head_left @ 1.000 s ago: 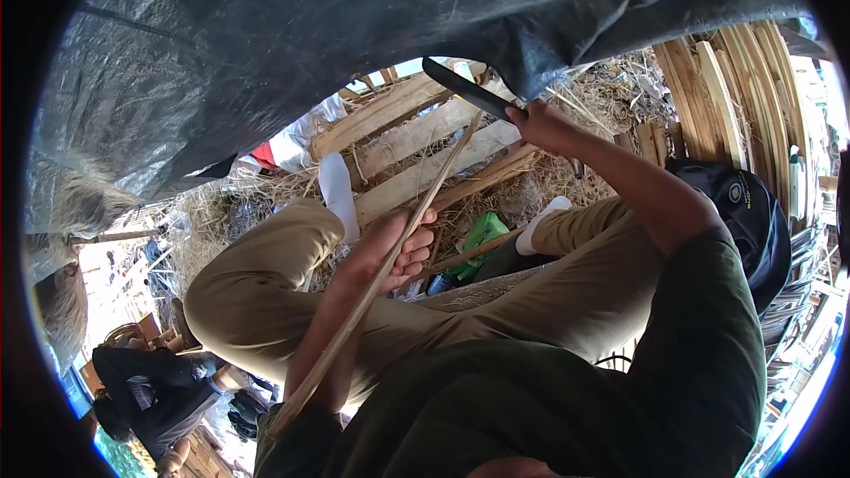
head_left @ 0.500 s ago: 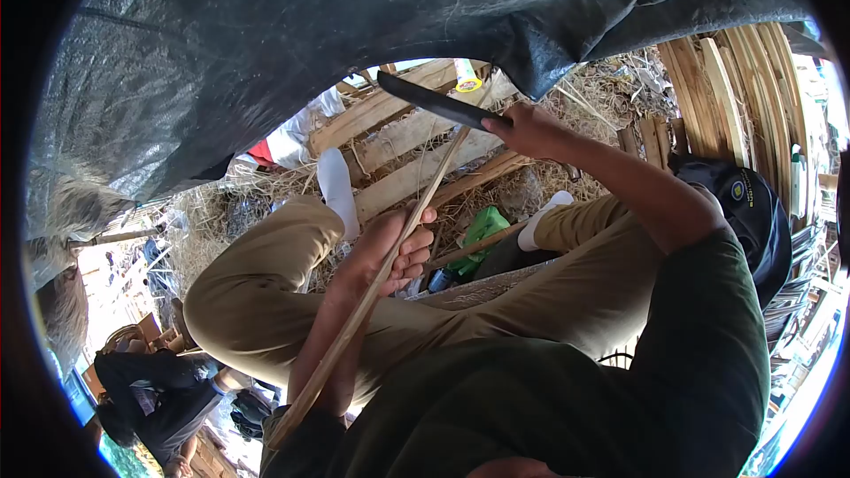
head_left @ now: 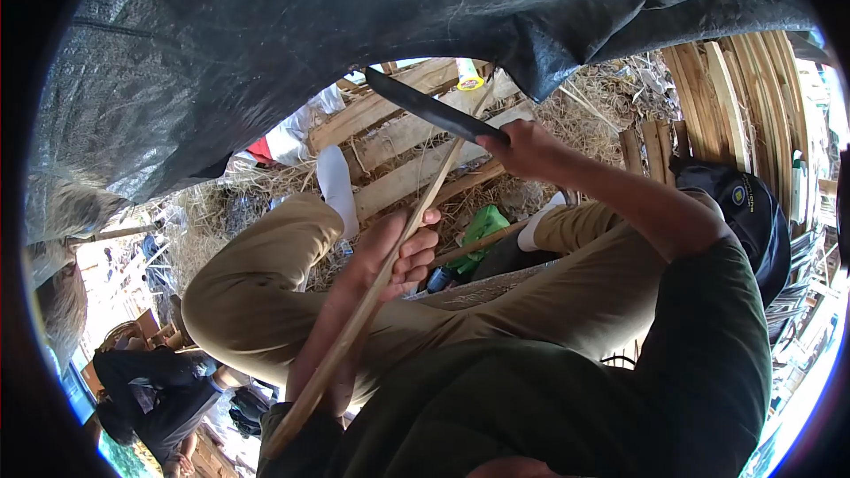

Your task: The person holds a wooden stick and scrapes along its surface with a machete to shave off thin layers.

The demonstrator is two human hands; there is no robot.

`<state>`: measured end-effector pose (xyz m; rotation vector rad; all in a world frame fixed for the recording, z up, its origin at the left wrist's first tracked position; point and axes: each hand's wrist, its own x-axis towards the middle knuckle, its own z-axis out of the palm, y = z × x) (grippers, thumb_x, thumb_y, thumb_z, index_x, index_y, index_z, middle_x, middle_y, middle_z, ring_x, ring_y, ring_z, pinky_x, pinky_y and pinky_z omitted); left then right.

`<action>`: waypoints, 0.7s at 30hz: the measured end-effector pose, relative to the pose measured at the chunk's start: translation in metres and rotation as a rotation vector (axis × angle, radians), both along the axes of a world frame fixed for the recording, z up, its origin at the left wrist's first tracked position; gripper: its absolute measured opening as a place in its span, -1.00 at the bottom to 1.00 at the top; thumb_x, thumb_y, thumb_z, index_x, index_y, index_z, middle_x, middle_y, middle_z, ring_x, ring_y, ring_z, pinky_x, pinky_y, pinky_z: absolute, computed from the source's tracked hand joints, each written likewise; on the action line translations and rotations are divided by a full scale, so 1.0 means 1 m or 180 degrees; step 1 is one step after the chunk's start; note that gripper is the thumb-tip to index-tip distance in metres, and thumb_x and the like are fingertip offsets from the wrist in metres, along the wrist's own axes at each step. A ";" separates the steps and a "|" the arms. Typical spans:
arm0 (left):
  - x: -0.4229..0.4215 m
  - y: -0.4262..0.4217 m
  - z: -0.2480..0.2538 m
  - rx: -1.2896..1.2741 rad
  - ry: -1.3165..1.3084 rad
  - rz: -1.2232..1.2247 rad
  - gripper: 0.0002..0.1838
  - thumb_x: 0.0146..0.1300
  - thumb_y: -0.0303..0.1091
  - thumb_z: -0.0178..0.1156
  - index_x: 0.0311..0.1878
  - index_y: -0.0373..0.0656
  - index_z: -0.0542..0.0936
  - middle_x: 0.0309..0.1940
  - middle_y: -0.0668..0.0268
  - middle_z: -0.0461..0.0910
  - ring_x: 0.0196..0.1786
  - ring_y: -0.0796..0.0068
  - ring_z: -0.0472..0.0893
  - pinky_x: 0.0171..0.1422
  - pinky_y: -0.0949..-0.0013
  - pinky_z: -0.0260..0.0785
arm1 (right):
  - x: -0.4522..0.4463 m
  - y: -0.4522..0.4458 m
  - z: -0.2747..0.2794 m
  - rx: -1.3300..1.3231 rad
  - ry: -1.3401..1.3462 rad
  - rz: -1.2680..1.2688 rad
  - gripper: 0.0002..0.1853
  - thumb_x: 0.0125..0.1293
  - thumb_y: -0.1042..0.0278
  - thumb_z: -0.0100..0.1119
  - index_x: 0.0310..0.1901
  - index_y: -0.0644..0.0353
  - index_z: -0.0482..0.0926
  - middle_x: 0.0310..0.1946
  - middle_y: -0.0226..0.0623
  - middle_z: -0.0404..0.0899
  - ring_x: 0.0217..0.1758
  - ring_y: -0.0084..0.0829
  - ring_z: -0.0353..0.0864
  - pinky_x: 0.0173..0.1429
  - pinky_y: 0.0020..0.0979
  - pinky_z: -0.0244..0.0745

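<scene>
My left hand is closed round the middle of a long thin wooden stick, which slants from near my left upper arm up to the pallet. My right hand is wrapped round the handle of a machete. Its dark blade points up and to the left and crosses the stick near the stick's upper end. The handle is mostly hidden inside my fingers.
A dark tarp hangs overhead. Wooden pallet slats lie on straw beyond my feet. A green bag is between my legs. Planks and a black backpack are on the right. Another person sits at lower left.
The machete and my right hand have moved down along the stick, and the blade has shifted left. My left hand and the stick have barely moved.
</scene>
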<state>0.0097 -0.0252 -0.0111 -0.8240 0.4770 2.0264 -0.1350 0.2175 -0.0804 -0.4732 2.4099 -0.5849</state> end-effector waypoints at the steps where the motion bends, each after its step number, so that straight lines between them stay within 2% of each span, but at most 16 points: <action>1: 0.002 0.000 0.000 0.0015 -0.0014 0.0051 -0.82 0.56 -0.22 -0.22 -0.17 0.02 0.35 -0.78 0.56 0.26 -0.86 0.72 0.21 -0.87 0.57 0.04 | -0.006 0.000 0.007 0.0023 -0.0125 0.0053 -0.36 0.44 -0.19 0.01 -0.29 0.41 0.61 -0.54 0.00 0.59 -0.45 -0.11 0.66 -0.34 -0.09 0.52; 3: 0.003 -0.001 0.001 0.0038 0.0002 0.0118 -0.81 0.56 -0.25 -0.24 -0.17 0.00 0.36 -0.78 0.54 0.27 -0.86 0.70 0.24 -0.87 0.56 0.06 | -0.018 0.000 0.018 0.0062 -0.0334 0.0125 -0.34 0.45 -0.19 -0.01 -0.24 0.48 0.59 -0.46 0.11 0.62 -0.33 -0.01 0.71 -0.27 -0.06 0.56; 6: 0.000 -0.002 -0.004 0.0170 -0.0018 0.0199 -0.81 0.56 -0.26 -0.24 -0.17 -0.01 0.37 -0.78 0.54 0.28 -0.86 0.69 0.26 -0.87 0.57 0.10 | -0.013 -0.001 0.021 0.0298 0.0036 -0.0091 -0.35 0.44 -0.20 -0.01 -0.22 0.43 0.61 -0.45 0.07 0.64 -0.36 -0.02 0.71 -0.29 -0.08 0.56; 11: 0.004 -0.005 0.000 0.0215 0.0002 0.0173 -0.79 0.56 -0.25 -0.25 -0.14 -0.02 0.38 -0.77 0.53 0.29 -0.86 0.69 0.26 -0.88 0.56 0.10 | -0.006 -0.011 0.042 -0.0033 -0.0677 -0.0080 -0.36 0.43 -0.19 0.01 -0.20 0.44 0.59 -0.43 0.09 0.66 -0.35 0.05 0.73 -0.27 -0.04 0.58; 14: 0.003 -0.002 0.007 -0.0037 0.0047 0.0060 -0.82 0.53 -0.21 -0.16 -0.20 0.02 0.39 -0.77 0.57 0.23 -0.85 0.73 0.18 -0.85 0.59 0.01 | -0.022 0.008 0.006 -0.0039 0.0074 -0.0080 -0.42 0.42 -0.11 0.10 -0.33 0.43 0.60 -0.63 -0.03 0.56 -0.56 -0.15 0.65 -0.44 -0.13 0.48; 15: 0.001 -0.001 0.011 -0.0130 0.0074 0.0011 -0.82 0.51 -0.19 -0.11 -0.24 0.04 0.39 -0.78 0.60 0.20 -0.84 0.76 0.14 -0.83 0.61 -0.03 | -0.017 0.009 0.010 0.0093 0.0309 -0.0073 -0.44 0.42 -0.09 0.11 -0.30 0.43 0.59 -0.60 -0.02 0.58 -0.53 -0.13 0.65 -0.44 -0.13 0.49; 18: 0.003 -0.009 0.014 0.0296 0.0035 0.0109 -0.82 0.52 -0.18 -0.12 -0.23 0.05 0.39 -0.78 0.60 0.20 -0.84 0.76 0.14 -0.83 0.61 -0.02 | 0.000 0.005 0.012 -0.0114 0.0507 -0.0106 -0.44 0.42 -0.09 0.10 -0.30 0.43 0.58 -0.58 -0.04 0.59 -0.53 -0.13 0.66 -0.44 -0.12 0.49; 19: 0.004 -0.012 0.013 0.0315 0.0046 0.0081 -0.82 0.52 -0.17 -0.12 -0.21 0.06 0.40 -0.77 0.60 0.20 -0.84 0.76 0.13 -0.83 0.61 -0.02 | 0.000 0.002 0.013 0.0044 0.0439 -0.0164 -0.43 0.43 -0.10 0.09 -0.32 0.42 0.57 -0.59 -0.03 0.59 -0.51 -0.11 0.66 -0.40 -0.09 0.51; 21: 0.005 -0.011 0.015 0.0205 0.0020 0.0039 -0.82 0.52 -0.17 -0.13 -0.21 0.06 0.40 -0.78 0.60 0.19 -0.84 0.76 0.12 -0.83 0.61 -0.02 | -0.013 -0.003 0.034 0.0258 -0.0422 -0.0390 -0.43 0.44 -0.10 0.07 -0.32 0.42 0.57 -0.56 0.00 0.59 -0.48 -0.08 0.67 -0.36 -0.07 0.52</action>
